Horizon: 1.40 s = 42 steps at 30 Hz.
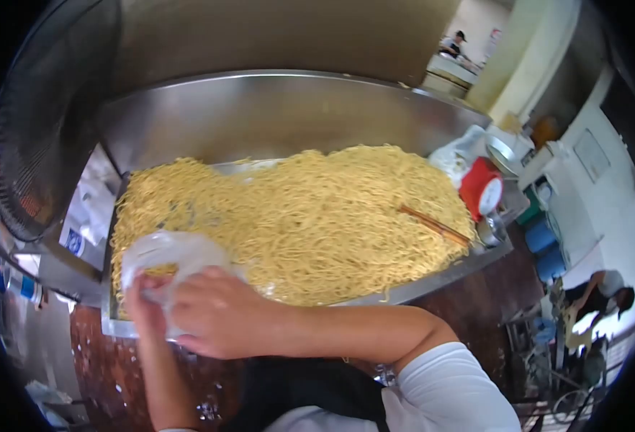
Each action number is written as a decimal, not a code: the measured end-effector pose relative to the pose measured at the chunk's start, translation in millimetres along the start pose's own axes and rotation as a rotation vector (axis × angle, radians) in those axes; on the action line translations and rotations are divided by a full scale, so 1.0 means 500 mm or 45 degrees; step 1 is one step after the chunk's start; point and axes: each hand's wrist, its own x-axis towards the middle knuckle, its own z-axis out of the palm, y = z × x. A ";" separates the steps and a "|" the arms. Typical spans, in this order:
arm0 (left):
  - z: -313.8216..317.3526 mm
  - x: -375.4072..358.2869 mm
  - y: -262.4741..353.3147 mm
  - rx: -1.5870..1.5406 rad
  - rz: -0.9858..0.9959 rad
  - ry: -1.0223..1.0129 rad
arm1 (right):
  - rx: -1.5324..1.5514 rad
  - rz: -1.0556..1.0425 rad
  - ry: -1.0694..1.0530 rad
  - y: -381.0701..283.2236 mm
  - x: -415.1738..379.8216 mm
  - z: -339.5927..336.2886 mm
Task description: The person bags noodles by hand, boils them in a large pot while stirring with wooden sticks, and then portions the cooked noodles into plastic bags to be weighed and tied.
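Item one: a thin plastic bag (188, 248), whitish and translucent, crumpled, held low at the left end of the tray, over its near edge. Its long axis lay roughly across the view, with the puffed body leaning up and away from the wearer; which way the mouth faced could not be told. Yellow strands showed at its near side.

Left hand (147, 302): fingers curled, gripping the bag at its near left. Right hand (213, 309): back of the hand uppermost, fingers bent, closed on the bag's near right side; fingertips partly hidden.

Noodles (339, 230): yellow, long, tangled, glossy, heaped in a broad mound along the tray, thinner toward the left.

Tray (119, 329): grey metal, oblong, long axis running left to right, right end slightly farther off.

Sticks (433, 224): reddish-brown, slender, lying on the noodles at right, slanting from far left to near right.

Scale (478, 186): red body, round white dial turned toward the near right, markings too small to read; a round metal pan (503, 155) on top.

Blue-and-white package (75, 241): left of the tray, print blurred.

Fan (40, 122): dark wire cage, rounded, at far left.
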 end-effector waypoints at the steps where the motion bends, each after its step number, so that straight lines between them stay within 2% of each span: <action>1: -0.012 -0.011 0.023 0.062 0.116 0.119 | 0.058 0.090 -0.058 0.020 -0.069 -0.052; 3: -0.138 0.010 0.058 -0.081 -0.098 -0.228 | 0.069 0.498 -0.162 0.079 -0.242 -0.159; 4: -0.115 -0.001 0.046 -0.071 -0.086 -0.225 | -0.006 0.730 -0.149 0.088 -0.326 -0.216; 6: -0.077 -0.022 0.055 0.183 -0.047 0.186 | 0.128 0.953 -0.123 0.088 -0.457 -0.308; 7: 0.053 -0.051 0.055 0.299 0.009 0.428 | 0.190 1.017 -0.148 0.085 -0.500 -0.350; 8: 0.037 -0.010 0.037 0.448 0.007 0.204 | 0.266 1.113 -0.158 0.086 -0.538 -0.379; 9: 0.086 0.000 0.038 0.645 -0.013 0.108 | 0.337 1.213 -0.177 0.088 -0.574 -0.405; 10: 0.190 -0.024 0.040 0.842 0.034 0.143 | 0.376 1.190 -0.192 0.093 -0.606 -0.429; 11: 0.231 -0.019 0.043 0.953 0.020 0.138 | 0.433 1.181 -0.144 0.104 -0.630 -0.450; 13: 0.318 -0.037 0.087 0.689 0.055 0.097 | 0.536 1.120 -0.108 0.140 -0.674 -0.486; 15: 0.400 -0.050 0.133 0.700 0.028 0.142 | 0.644 1.347 0.004 0.173 -0.721 -0.510; 18: 0.547 -0.116 0.154 0.669 0.050 -0.210 | 0.606 1.487 0.008 0.213 -0.738 -0.561; 19: 0.608 -0.141 0.174 0.643 0.095 -0.377 | 0.592 1.483 0.022 0.230 -0.741 -0.577; 21: 0.706 -0.180 0.190 0.625 0.171 -0.490 | 1.004 1.344 0.016 0.274 -0.748 -0.575; 23: 0.802 -0.207 0.194 0.452 0.140 -0.747 | 1.275 1.421 0.051 0.317 -0.754 -0.539; 25: 0.906 -0.231 0.179 0.322 0.145 -0.919 | 1.630 1.431 -0.120 0.319 -0.735 -0.554; 27: 1.034 -0.273 0.151 0.284 0.170 -1.107 | 2.050 1.311 -0.030 0.307 -0.730 -0.590; 28: 1.104 -0.308 0.128 0.259 0.167 -1.129 | 2.022 1.322 -0.008 0.305 -0.747 -0.615; 30: 1.257 -0.391 0.070 0.238 0.219 -1.145 | 2.248 1.073 0.352 0.313 -0.803 -0.679; 31: 1.323 -0.423 0.035 0.221 0.224 -1.160 | 2.226 1.072 0.360 0.332 -0.843 -0.737; 33: 1.456 -0.477 -0.019 0.691 0.646 -1.230 | 1.989 0.949 0.578 0.364 -0.921 -0.868; 34: 1.528 -0.490 -0.029 0.505 0.382 -1.448 | 1.883 0.988 0.701 0.369 -0.947 -0.935; 35: 1.607 -0.531 -0.069 0.286 0.291 -1.597 | 1.878 0.982 0.712 0.380 -0.972 -1.004; 37: 1.713 -0.464 -0.037 0.300 -0.086 -1.671 | 1.777 0.986 0.872 0.412 -1.010 -1.136; 39: 1.846 -0.539 -0.121 0.126 -0.083 -1.640 | 1.531 1.041 1.013 0.456 -1.048 -1.238; 40: 1.900 -0.563 -0.148 0.281 -0.073 -1.819 | 1.535 1.038 1.008 0.482 -1.062 -1.285; 41: 1.957 -0.521 -0.155 0.383 -0.070 -1.985 | 1.496 1.019 1.051 0.506 -1.072 -1.329; 42: 2.017 -0.671 -0.221 0.069 0.029 -1.185 | 1.456 0.998 1.093 0.529 -1.084 -1.368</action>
